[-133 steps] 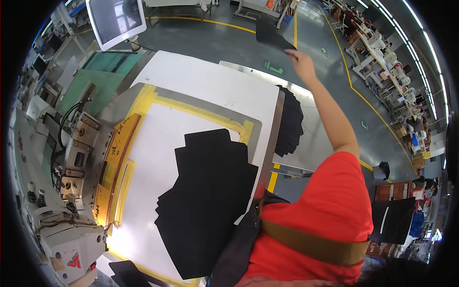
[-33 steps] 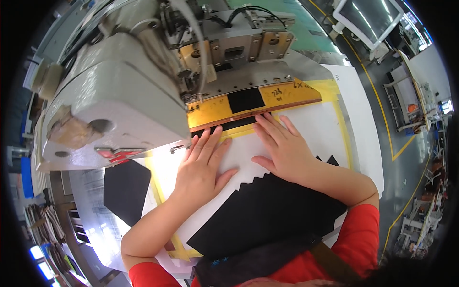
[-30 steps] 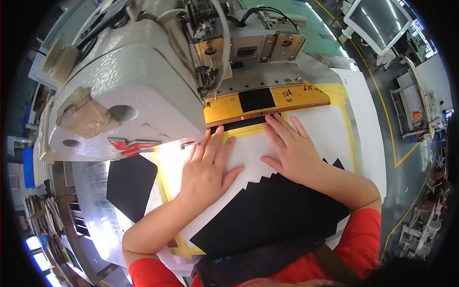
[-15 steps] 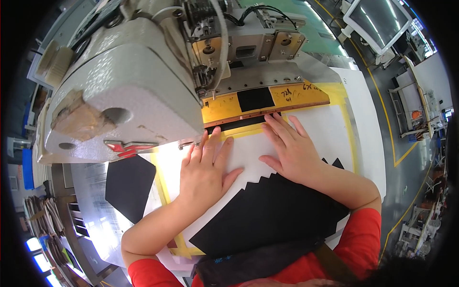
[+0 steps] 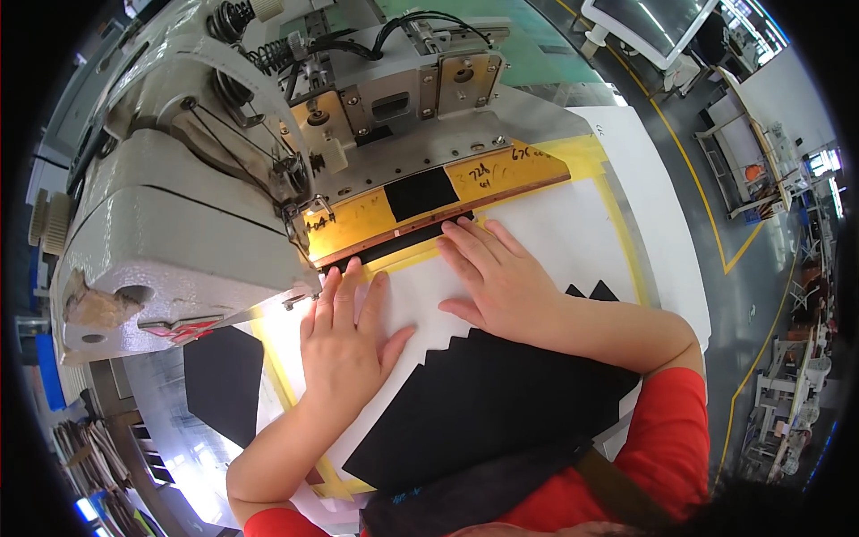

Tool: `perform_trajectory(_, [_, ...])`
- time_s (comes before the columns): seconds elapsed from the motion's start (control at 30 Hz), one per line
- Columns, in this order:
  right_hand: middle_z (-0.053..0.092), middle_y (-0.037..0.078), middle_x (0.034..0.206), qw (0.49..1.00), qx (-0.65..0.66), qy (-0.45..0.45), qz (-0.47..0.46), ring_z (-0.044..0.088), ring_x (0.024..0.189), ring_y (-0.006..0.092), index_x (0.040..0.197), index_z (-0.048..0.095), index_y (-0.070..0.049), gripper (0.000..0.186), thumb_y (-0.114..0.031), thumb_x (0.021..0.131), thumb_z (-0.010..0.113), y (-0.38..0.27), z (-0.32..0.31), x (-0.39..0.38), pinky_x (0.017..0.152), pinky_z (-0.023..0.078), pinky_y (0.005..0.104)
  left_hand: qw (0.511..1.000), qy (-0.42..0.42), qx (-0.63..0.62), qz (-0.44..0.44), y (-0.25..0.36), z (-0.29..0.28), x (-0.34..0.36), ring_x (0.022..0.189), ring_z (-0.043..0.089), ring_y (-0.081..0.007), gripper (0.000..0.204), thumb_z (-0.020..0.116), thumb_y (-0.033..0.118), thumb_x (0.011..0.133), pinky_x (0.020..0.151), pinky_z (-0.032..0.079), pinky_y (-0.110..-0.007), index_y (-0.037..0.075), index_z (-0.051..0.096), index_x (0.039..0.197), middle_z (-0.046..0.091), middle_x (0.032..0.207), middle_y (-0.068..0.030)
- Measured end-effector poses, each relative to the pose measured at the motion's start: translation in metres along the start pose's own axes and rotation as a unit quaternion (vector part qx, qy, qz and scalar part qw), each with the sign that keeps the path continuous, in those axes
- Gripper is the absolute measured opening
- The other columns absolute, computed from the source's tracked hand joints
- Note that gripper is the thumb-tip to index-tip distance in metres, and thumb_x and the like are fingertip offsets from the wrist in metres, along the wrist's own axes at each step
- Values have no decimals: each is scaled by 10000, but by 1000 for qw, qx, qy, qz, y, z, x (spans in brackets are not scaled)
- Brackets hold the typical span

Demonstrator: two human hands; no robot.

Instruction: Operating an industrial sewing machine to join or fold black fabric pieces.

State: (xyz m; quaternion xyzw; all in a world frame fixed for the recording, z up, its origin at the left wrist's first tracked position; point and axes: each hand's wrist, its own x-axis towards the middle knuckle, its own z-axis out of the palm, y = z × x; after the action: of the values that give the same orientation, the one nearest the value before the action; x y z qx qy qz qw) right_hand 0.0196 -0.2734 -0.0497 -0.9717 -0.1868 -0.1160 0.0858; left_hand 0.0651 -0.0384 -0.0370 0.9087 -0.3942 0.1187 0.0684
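Both my hands lie flat at the near edge of a narrow black strip [image 5: 407, 243], which runs along the brown front edge of a yellow clamp plate [image 5: 358, 224]. My left hand [image 5: 344, 349] is open, fingers spread, its fingertips at the strip's left part beside the sewing machine head [image 5: 179, 242]. My right hand [image 5: 501, 277], also open, presses its fingertips at the strip's right end. Neither hand grips anything. Overlapping black pieces [image 5: 501, 403] with stepped, pointed edges lie on the white work surface [image 5: 555, 224] below my hands, partly under my right forearm.
Another black piece [image 5: 224, 385] lies left of my left forearm. Yellow tape [image 5: 631, 242] borders the white surface. A metal bracket [image 5: 403, 148] holds the clamp plate. A monitor [image 5: 649, 27] stands at the far right, beyond it a floor with yellow lines.
My view has shifted, so the machine, plate and hands appear further left and more of the machine's threading parts shows. My hands keep about the same place on the strip.
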Motion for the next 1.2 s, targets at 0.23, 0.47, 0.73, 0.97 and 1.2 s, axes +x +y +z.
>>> perform_trajectory(0.23, [474,233,1341,1000,-12,10,-15,474,1264,365,1293,493,67,670,-404,849,667,-2,-2,0,1096,320,482,999,4,-34,-16,2,0,-2,1265,489,-345,639,728,412,783,956,415,-436,80,563,1303,500,1367,-145])
perform_trajectory(0.47, [490,221,1343,998,-65,3,-16,493,1251,339,1266,521,63,632,-385,847,674,-3,-5,-5,1095,326,459,999,6,-38,-9,6,3,-3,1259,504,-345,619,729,400,785,921,456,-440,77,568,1288,511,1346,-136])
perform_trajectory(0.73, [574,111,1148,997,48,-47,-33,599,977,292,1170,585,-24,483,-287,795,739,-9,-58,-23,869,478,410,988,58,-128,63,4,-4,-2,1001,604,-299,461,784,245,731,826,466,-422,63,611,1118,598,1160,-99])
perform_trajectory(0.97, [567,64,944,973,164,-140,87,593,874,247,1082,625,-55,387,-245,775,764,-28,-64,-55,697,517,350,948,-39,-303,93,26,-7,-7,821,576,-268,496,843,288,638,745,457,-400,88,627,1037,558,947,-56])
perform_trajectory(1.2, [599,45,913,982,176,-71,-9,612,842,244,1030,666,-84,260,-190,802,734,-32,-49,-53,709,508,360,938,-11,-338,78,25,-14,-6,854,600,-280,382,813,247,701,714,472,-392,89,638,1002,573,954,-69])
